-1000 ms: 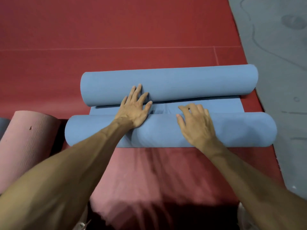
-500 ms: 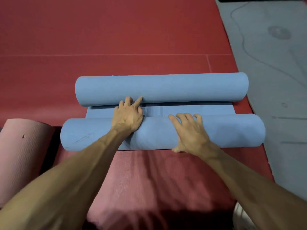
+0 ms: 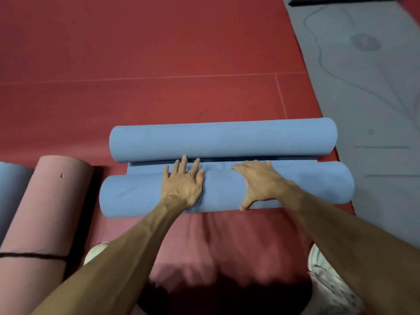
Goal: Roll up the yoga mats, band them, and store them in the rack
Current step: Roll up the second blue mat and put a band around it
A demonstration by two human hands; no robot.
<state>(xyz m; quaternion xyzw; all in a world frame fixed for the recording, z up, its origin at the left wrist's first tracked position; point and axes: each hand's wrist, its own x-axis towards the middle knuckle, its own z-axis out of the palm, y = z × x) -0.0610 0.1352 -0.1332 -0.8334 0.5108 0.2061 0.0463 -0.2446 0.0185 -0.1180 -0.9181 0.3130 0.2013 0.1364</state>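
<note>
Pressing near blue roll | left hand flat on top | right hand draped over

Dim, even light; soft blur, edges warped.

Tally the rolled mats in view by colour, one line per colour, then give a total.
Blue rolls: 2, the near roll under both hands and the far roll, which look joined by a flat strip
Pink rolls: 1, the banded pink roll
Grey-blue rolls: 1, the cut-off roll at the left edge
Total: 4
</note>
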